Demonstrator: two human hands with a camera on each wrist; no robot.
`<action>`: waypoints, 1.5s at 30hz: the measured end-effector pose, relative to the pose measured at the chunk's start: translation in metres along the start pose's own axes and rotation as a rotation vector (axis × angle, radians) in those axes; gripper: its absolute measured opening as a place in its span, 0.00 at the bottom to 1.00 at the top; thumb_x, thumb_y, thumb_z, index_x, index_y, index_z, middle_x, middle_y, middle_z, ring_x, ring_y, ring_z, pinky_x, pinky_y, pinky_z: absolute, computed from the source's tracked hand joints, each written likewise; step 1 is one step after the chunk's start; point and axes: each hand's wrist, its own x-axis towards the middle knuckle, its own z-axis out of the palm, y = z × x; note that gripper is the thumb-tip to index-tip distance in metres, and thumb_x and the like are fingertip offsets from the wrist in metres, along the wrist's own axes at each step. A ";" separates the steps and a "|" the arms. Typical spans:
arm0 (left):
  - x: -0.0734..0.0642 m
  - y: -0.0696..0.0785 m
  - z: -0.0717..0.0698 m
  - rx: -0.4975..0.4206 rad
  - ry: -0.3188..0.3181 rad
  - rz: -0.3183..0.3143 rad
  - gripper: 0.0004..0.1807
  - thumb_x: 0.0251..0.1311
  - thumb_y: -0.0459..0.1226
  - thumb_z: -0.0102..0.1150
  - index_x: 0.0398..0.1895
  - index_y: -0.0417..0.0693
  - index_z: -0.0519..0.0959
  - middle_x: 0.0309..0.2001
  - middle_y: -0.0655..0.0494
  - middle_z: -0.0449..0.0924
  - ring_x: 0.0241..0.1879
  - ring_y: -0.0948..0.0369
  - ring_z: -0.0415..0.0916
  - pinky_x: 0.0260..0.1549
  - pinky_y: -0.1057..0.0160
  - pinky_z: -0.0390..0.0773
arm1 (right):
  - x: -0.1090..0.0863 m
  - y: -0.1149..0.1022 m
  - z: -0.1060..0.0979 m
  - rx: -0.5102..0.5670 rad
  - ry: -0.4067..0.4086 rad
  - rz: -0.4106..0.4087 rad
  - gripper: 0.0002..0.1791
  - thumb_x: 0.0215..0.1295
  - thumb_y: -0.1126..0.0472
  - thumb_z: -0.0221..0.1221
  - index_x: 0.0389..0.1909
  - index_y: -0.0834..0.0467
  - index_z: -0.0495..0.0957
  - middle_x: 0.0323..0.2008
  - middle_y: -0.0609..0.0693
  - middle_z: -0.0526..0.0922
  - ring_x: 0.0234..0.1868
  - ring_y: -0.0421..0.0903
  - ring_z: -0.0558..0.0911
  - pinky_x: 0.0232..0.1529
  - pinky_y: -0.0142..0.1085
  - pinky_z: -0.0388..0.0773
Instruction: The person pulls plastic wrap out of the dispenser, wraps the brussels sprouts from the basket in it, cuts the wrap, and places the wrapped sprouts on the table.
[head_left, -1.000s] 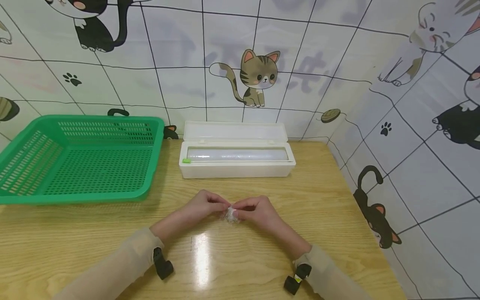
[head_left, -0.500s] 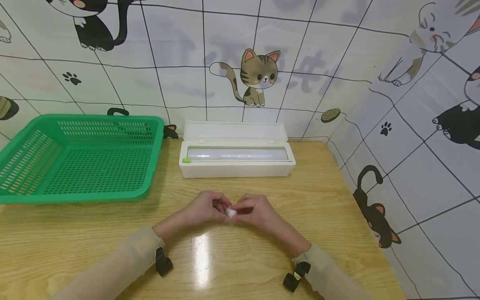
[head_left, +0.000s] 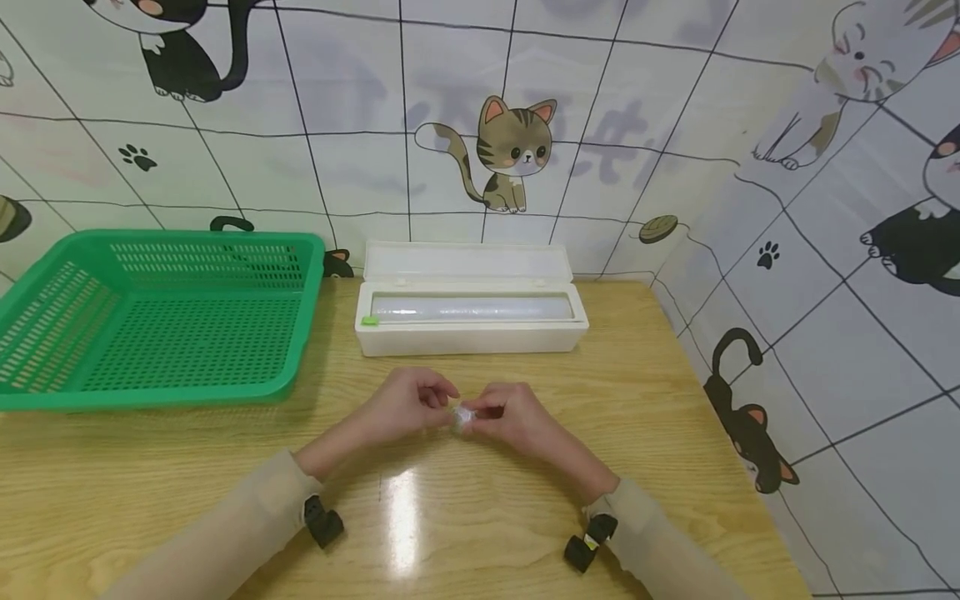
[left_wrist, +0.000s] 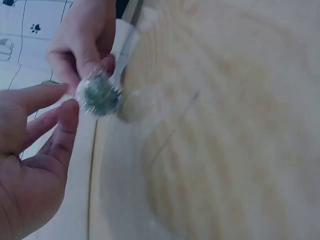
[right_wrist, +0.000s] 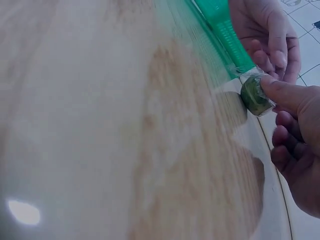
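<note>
A small rounded green lump wrapped in cling film (right_wrist: pixel 255 96) is held low over the wooden table, between the two hands. In the right wrist view its dark green side shows, with lighter streaks; crinkled clear film covers it. My right hand (head_left: pixel 517 421) pinches it between thumb and fingers. Beside it is my left hand (head_left: pixel 401 404), fingertips right at the edge of the film. The left wrist view shows the left fingers (left_wrist: pixel 47 97) loosely bent and a little spread, with the crumpled film facing them.
Behind the hands stands a white cling film box (head_left: pixel 471 340), lid raised, a roll inside and a green slider at its left. A green plastic basket (head_left: pixel 187 392) sits at the left. Cat-printed wall covering (head_left: pixel 360 175) borders the table (head_left: pixel 480 517).
The left fingers have come off the wrapped lump and moved slightly left and away. The right hand keeps its pinch on the lump, which has shifted up a little in the head view.
</note>
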 end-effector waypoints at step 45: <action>-0.008 -0.015 0.031 -0.341 0.059 -0.120 0.16 0.54 0.26 0.74 0.46 0.28 0.82 0.40 0.41 0.87 0.42 0.53 0.87 0.41 0.62 0.85 | -0.002 0.007 0.003 0.588 0.048 0.221 0.13 0.61 0.77 0.67 0.46 0.78 0.82 0.37 0.64 0.87 0.29 0.45 0.88 0.33 0.38 0.86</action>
